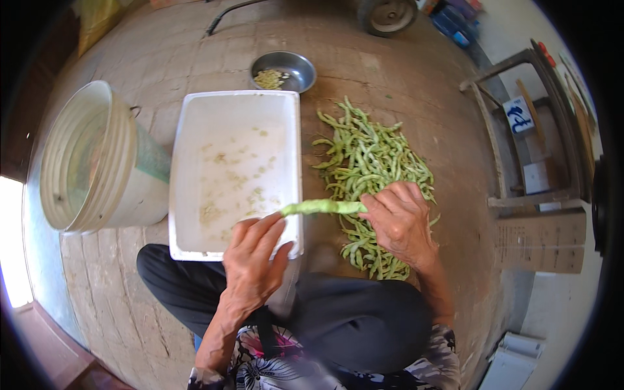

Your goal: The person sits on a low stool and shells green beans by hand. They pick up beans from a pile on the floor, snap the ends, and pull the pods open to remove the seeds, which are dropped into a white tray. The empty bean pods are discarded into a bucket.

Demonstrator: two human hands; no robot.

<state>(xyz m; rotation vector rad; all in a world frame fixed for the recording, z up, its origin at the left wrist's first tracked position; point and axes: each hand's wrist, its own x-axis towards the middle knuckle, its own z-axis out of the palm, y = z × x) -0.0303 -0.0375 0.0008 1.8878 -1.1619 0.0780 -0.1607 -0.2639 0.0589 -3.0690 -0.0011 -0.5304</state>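
Observation:
A plump green bean pod (324,207) stretches level between my two hands, above the gap between the white tub and the bean pile. My right hand (397,219) grips its right end in closed fingers. At its left end, the fingertips of my left hand (256,258) touch or pinch the tip; the exact hold is partly hidden. Under my left fingers is the near right corner of the white plastic tub (234,114), which has small greenish bits scattered over its bottom. A heap of green bean pods (370,156) lies on the floor beyond and beneath my right hand.
A metal bowl (297,70) with pale shelled beans (269,79) stands behind the tub. At left, a large white bucket (146,190) leans towards the tub. A wooden frame (492,141) and cardboard box (541,241) line the right wall. A wheel (390,17) stands far back.

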